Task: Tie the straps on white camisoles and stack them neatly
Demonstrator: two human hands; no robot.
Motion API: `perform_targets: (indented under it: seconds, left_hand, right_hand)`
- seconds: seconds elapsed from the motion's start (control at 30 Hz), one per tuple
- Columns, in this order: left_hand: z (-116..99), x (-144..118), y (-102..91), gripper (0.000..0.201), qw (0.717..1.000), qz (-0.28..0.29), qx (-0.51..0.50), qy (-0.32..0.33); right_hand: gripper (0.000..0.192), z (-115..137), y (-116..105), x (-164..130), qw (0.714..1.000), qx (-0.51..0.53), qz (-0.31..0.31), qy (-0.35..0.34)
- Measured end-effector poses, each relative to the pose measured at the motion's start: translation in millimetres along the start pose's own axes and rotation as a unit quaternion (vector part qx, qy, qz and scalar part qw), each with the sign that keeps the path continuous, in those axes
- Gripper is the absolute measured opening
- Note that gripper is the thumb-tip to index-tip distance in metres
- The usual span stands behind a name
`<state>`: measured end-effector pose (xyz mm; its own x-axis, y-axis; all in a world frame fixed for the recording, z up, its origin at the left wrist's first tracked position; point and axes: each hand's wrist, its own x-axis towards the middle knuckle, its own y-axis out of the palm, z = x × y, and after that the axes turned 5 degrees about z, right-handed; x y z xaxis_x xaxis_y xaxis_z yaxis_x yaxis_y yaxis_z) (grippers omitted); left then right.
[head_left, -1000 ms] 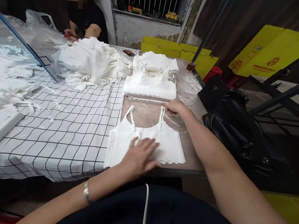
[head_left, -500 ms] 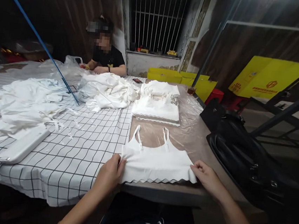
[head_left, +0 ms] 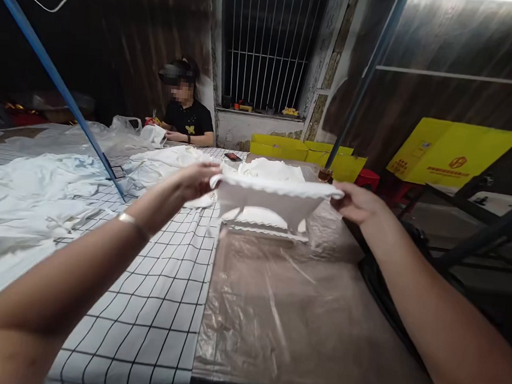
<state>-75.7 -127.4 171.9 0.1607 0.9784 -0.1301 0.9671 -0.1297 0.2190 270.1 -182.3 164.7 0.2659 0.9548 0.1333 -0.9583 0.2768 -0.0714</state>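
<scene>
A white camisole bra top (head_left: 273, 197) with a scalloped hem hangs stretched between my two hands, raised off the table. My left hand (head_left: 200, 180) pinches its left end, and my right hand (head_left: 352, 201) grips the right end. Under and behind it lies a stack of similar white tops (head_left: 265, 230), partly hidden by the held one; more folded tops (head_left: 274, 168) show at the back of the stack.
Loose white garments (head_left: 34, 189) are heaped on the checked cloth (head_left: 146, 302) at left. Plastic film covers the brown tabletop (head_left: 298, 323). A blue pole (head_left: 58, 82) slants across the left. A person (head_left: 188, 119) sits at the far side. Yellow bags (head_left: 278, 147) stand behind the table.
Both hands have lifted the camisole top from the table's front edge and carried it forward over the stack. The person across the table now has a white piece near the hands.
</scene>
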Motion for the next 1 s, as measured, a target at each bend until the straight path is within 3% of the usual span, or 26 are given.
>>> perform_targets:
  seconds: [0.1, 0.17, 0.23, 0.37, 0.47, 0.53, 0.6, 0.67, 0.73, 0.8, 0.87, 1.0]
  left_hand:
    - [-41, 59, 14.8, 0.021, 0.996, 0.002, 0.012, 0.088]
    - [-43, 85, 19.0, 0.022, 0.994, 0.000, 0.036, 0.105]
    - [-22, 99, 18.3, 0.022, 0.994, -0.012, 0.094, 0.061]
    - [60, 104, 6.7, 0.019, 0.978, -0.025, 0.196, -0.072]
    - [109, 104, -2.8, 0.024, 0.966, -0.024, 0.234, -0.106]
    - [123, 106, -6.6, 0.031, 0.959, -0.032, 0.262, -0.106]
    - [128, 108, -8.4, 0.038, 0.950, -0.042, 0.294, -0.095]
    - [130, 110, -10.6, 0.040, 0.939, -0.057, 0.330, -0.081]
    - [134, 112, -16.7, 0.037, 0.927, -0.078, 0.362, -0.062]
    - [136, 116, -29.7, 0.033, 0.916, -0.103, 0.386, -0.042]
    - [134, 120, -50.3, 0.031, 0.905, -0.131, 0.403, -0.027]
    - [111, 128, -102.9, 0.044, 0.874, -0.220, 0.433, -0.006]
  right_hand:
    - [0.019, 25, 6, 60, 0.999, 0.028, -0.030, 0.028]
    - [0.016, 17, 8, 80, 0.997, 0.035, -0.037, 0.051]
    - [0.015, -11, 9, 86, 0.995, 0.032, -0.040, 0.087]
    - [0.028, -90, 15, 63, 0.984, -0.004, -0.043, 0.174]
    - [0.040, -130, 19, 41, 0.976, -0.042, -0.046, 0.210]
    - [0.042, -140, 19, 32, 0.975, -0.061, -0.043, 0.211]
    - [0.040, -142, 17, 30, 0.975, -0.103, -0.038, 0.192]
    - [0.038, -142, 15, 31, 0.966, -0.212, -0.054, 0.137]
    - [0.035, -146, 15, 31, 0.931, -0.352, -0.097, 0.031]
    - [0.034, -154, 15, 22, 0.907, -0.402, -0.101, -0.075]
    - [0.040, -167, 14, -1, 0.905, -0.404, -0.077, -0.111]
    - [0.037, -205, 6, -79, 0.908, -0.406, 0.018, -0.101]
